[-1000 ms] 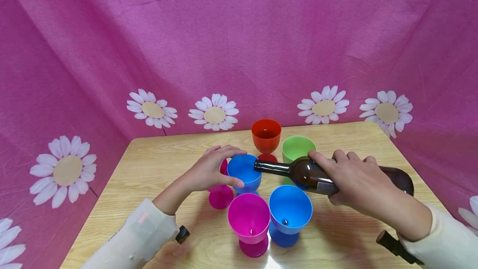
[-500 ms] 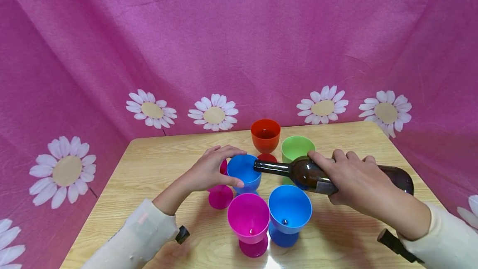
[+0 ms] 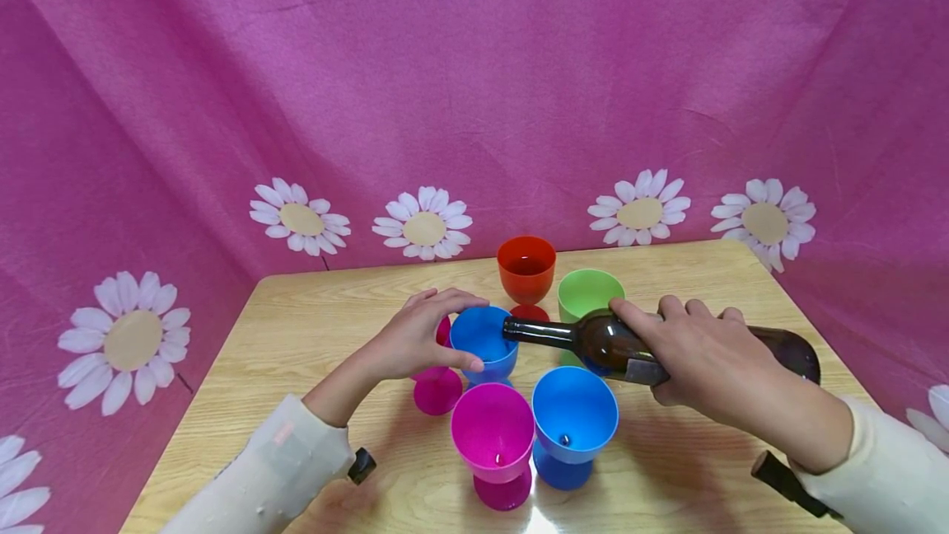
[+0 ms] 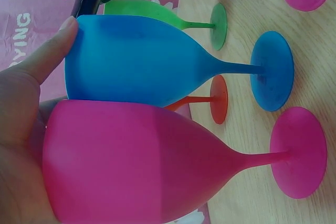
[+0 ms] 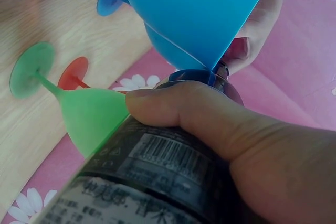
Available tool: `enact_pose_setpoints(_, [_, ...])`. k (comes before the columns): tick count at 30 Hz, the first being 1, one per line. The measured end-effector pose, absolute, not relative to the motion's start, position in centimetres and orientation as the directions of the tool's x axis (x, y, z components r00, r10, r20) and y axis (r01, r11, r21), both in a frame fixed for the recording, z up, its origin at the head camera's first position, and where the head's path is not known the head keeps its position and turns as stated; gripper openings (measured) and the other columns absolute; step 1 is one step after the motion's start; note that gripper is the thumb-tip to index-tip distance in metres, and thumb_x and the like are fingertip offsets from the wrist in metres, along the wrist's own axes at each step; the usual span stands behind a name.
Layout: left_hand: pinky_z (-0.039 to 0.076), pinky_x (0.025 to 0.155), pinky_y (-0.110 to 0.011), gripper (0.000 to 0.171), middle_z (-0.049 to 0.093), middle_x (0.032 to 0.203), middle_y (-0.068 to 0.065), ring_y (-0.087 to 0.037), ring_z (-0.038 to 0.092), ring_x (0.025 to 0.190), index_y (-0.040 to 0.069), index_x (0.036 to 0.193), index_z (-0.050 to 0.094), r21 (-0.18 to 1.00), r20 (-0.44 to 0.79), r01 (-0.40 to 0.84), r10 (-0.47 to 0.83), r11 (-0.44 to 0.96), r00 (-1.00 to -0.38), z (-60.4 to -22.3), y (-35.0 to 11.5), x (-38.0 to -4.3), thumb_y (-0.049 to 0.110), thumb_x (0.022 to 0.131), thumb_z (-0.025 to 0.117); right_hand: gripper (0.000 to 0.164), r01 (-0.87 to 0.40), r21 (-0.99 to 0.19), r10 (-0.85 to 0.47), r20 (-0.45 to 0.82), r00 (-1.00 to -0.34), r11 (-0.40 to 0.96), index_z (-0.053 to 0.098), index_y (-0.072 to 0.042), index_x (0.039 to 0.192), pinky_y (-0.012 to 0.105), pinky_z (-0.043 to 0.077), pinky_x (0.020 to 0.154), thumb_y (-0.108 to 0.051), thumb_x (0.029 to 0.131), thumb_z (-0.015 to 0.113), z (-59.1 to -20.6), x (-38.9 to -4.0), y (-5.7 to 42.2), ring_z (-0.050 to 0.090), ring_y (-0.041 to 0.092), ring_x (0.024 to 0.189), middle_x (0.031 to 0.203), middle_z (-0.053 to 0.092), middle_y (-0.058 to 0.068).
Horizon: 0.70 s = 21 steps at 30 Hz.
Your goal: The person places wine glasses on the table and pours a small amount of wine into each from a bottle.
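Note:
My right hand (image 3: 712, 361) grips a dark glass wine bottle (image 3: 615, 346) by its body. The bottle lies nearly level, its mouth over the right rim of a blue goblet (image 3: 495, 363). My left hand (image 3: 423, 336) holds that goblet near its rim, thumb on the near side and fingers on the far side. In the left wrist view, the thumb touches the rim of the blue goblet (image 4: 136, 59). A magenta goblet (image 3: 437, 391) stands left of it, partly hidden beneath my left hand. In the right wrist view, my right thumb lies across the labelled bottle (image 5: 163, 156).
Nearer me stand another magenta goblet (image 3: 493, 427) and another blue goblet (image 3: 575, 414), side by side. Behind the bottle is a green goblet (image 3: 591, 291), partly covered. A red goblet (image 3: 527, 270) with dark liquid stands at the back of the wooden table (image 3: 319, 311).

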State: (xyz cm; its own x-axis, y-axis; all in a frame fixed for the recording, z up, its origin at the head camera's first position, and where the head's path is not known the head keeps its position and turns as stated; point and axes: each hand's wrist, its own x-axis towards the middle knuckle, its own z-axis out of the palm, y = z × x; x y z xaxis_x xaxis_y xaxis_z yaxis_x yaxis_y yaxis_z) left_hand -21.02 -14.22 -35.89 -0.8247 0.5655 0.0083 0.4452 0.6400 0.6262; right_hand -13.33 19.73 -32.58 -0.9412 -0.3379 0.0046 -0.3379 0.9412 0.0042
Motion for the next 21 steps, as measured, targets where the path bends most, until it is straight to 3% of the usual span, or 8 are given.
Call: enact_pose_setpoints(21, [0.018, 0.122, -0.065, 0.079, 0.056, 0.149, -0.002, -0.026, 0.048, 0.140, 0.023, 0.148, 0.057, 0.629, 0.016, 0.451, 0.569, 0.633, -0.822, -35.92, -14.23, -21.03, 0.039, 0.078, 0.090, 0.100, -0.342, 0.009, -0.342, 0.000, -0.940, 0.940, 0.050, -0.028, 0.145, 0.051, 0.048, 0.064, -0.031, 0.059, 0.102, -32.32, -13.39, 19.47, 0.061, 0.034, 0.088, 0.100, 0.063, 0.015])
